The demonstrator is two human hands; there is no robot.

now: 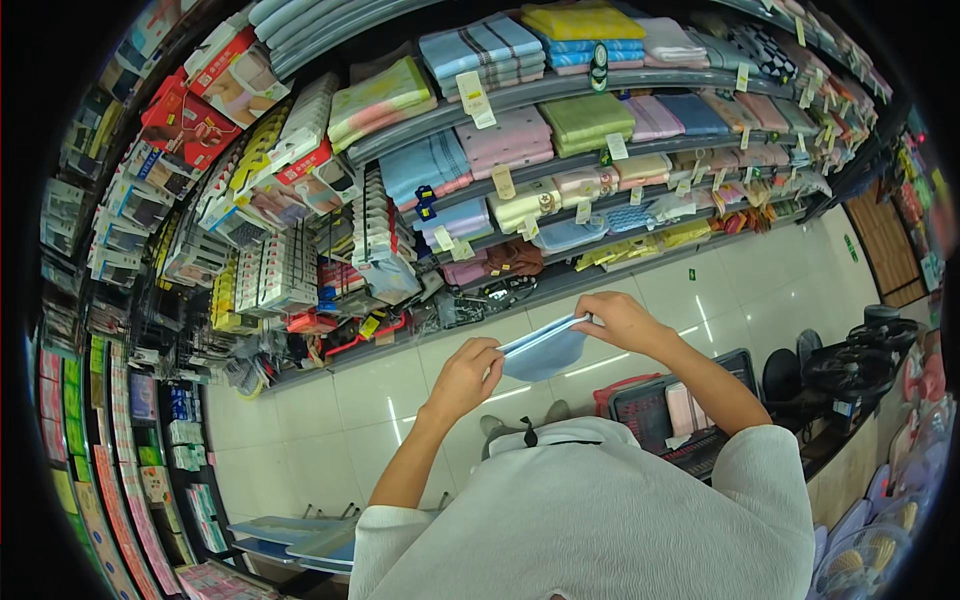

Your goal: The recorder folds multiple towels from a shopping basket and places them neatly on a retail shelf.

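Between my two hands hangs a thin light blue piece of cloth [546, 354], which looks folded, with its upper edge stretched in a slanting line. My left hand [469, 375] pinches the lower left corner of that edge between thumb and fingers. At the other end, my right hand [619, 321] grips the upper right corner, a little higher in the view. The cloth is held in the air above the tiled floor [360, 442], apart from the shelves. Behind my right forearm, a dark shopping basket [652, 409] with a red handle holds a folded pink towel [684, 411].
Ahead, shelves [525, 101] carry folded towels with price tags. Boxed underwear [277, 270] hangs on hooks at the left. Packaged goods [124, 465] fill the lower-left shelving. Electric fans [862, 367] stand at the right, and clear-and-blue panels [300, 536] lie behind me at lower left.
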